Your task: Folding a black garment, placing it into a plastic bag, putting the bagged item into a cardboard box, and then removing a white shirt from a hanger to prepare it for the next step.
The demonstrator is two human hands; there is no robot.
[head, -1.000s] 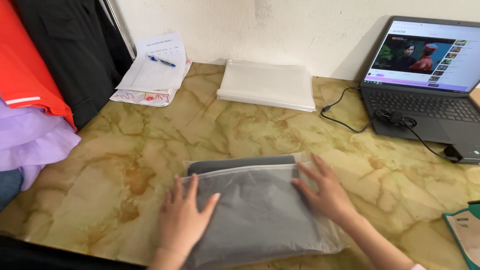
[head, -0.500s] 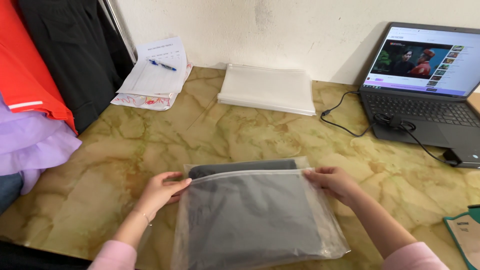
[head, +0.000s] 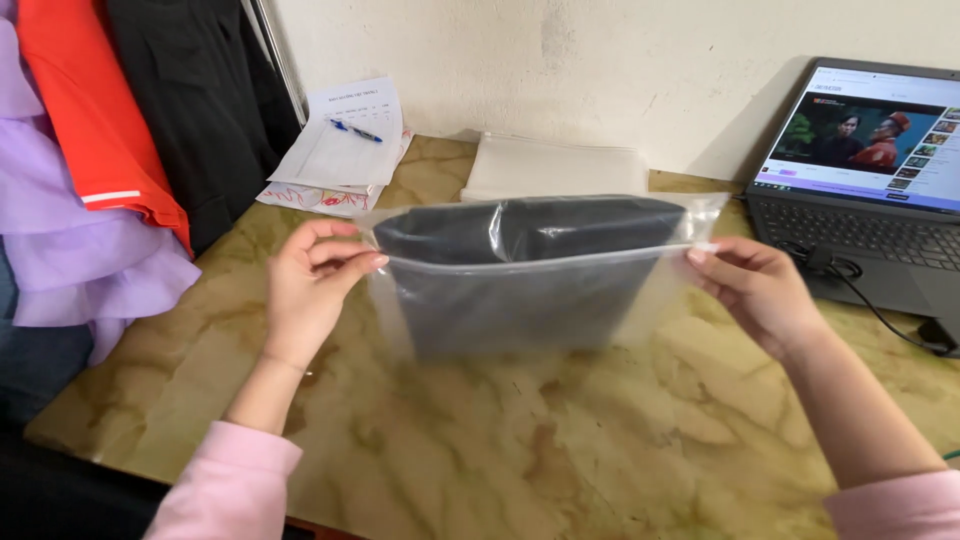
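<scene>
Count: 2 hands, left hand (head: 308,290) and right hand (head: 755,290). 1 clear plastic bag (head: 535,275) with 1 folded dark grey garment (head: 520,265) inside. 1 stack of empty bags (head: 555,168). 1 laptop (head: 860,190). 1 pen (head: 356,131) on 1 paper sheet pile (head: 335,165). Hanging garments: 1 orange (head: 90,110), 1 black (head: 200,100), 1 lilac (head: 70,260).

Marbled tabletop (head: 560,440), plain cream wall (head: 620,60)

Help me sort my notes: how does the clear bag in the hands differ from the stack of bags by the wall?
The clear bag is lifted upright between both hands and holds a folded dark garment; the stack of bags lies flat on the marbled table, showing nothing inside. The held bag is single; the stack has several layers. Both are see-through plastic.
</scene>
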